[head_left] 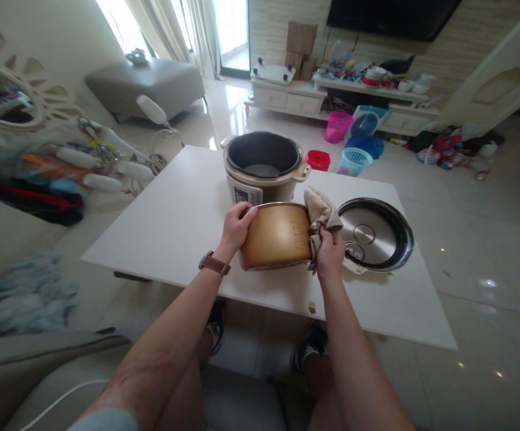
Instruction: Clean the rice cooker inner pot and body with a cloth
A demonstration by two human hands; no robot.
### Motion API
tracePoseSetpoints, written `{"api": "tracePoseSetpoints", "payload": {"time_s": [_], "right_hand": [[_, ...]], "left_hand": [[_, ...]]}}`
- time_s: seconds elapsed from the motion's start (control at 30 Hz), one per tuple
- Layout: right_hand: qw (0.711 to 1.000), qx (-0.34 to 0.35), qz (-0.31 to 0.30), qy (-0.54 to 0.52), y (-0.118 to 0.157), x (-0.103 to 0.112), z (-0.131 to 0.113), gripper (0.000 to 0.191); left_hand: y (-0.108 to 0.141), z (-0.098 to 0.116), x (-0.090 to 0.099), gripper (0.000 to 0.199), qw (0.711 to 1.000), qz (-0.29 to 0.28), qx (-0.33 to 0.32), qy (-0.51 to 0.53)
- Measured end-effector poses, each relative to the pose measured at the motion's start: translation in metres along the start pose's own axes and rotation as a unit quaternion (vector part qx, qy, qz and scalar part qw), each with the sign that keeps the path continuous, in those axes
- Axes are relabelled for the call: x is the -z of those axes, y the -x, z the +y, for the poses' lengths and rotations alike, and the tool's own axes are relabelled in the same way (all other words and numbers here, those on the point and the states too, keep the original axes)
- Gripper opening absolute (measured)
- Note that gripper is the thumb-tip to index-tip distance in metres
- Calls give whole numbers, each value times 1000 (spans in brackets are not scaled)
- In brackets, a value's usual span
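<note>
The lid point(374, 221) is off, lying inner side up right of centre, and the golden inner pot point(278, 236) is out, mid-frame, before the electric cooker body point(280, 191). Wiping looks under way, with reseating the pot undone. The left hand point(234, 231) curls round the pot's edge; the right hand point(330, 254) closes on a rumpled cloth point(322, 208) against it. Smooth, satiny metal curves above the flat white surface point(165, 221).
</note>
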State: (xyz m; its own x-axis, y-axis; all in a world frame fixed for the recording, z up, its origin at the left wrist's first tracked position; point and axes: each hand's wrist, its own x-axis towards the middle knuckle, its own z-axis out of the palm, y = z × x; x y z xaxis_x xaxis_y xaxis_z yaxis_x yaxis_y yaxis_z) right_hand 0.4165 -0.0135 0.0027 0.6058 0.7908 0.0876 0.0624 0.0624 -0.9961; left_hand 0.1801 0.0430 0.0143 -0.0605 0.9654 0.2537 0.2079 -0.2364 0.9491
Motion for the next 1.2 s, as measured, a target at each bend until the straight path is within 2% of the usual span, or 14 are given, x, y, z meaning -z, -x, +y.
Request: {"api": "tracePoseSetpoints", "payload": {"time_s": [0.13, 0.37, 0.73, 0.83, 0.93, 1.07, 1.13, 1.2], "right_hand": [[1000, -4, -4, 16, 2, -2, -3, 39], [1000, -9, 2, 14, -1, -3, 0, 39], [998, 40, -5, 45, 1, -2, 1, 38], [993, 79, -18, 84, 6, 1, -4, 35], [977, 167, -53, 118, 14, 5, -14, 30], [921, 308, -165, 173, 24, 7, -32, 42], [902, 331, -200, 193, 27, 7, -39, 45], [906, 327, -193, 187, 27, 6, -39, 44]], "left_hand": [[2, -3, 2, 56, 1000, -4, 26, -3], [4, -7, -1, 56, 999, -4, 47, 2], [6, -8, -6, 54, 995, -4, 81, 64], [6, -9, -9, 54, 993, -7, 94, 76], [6, -10, -12, 56, 991, -13, 107, 83], [6, -10, -15, 59, 989, -11, 117, 95], [6, -11, -15, 60, 988, -10, 114, 99], [6, -12, -15, 59, 989, -13, 112, 99]]}}
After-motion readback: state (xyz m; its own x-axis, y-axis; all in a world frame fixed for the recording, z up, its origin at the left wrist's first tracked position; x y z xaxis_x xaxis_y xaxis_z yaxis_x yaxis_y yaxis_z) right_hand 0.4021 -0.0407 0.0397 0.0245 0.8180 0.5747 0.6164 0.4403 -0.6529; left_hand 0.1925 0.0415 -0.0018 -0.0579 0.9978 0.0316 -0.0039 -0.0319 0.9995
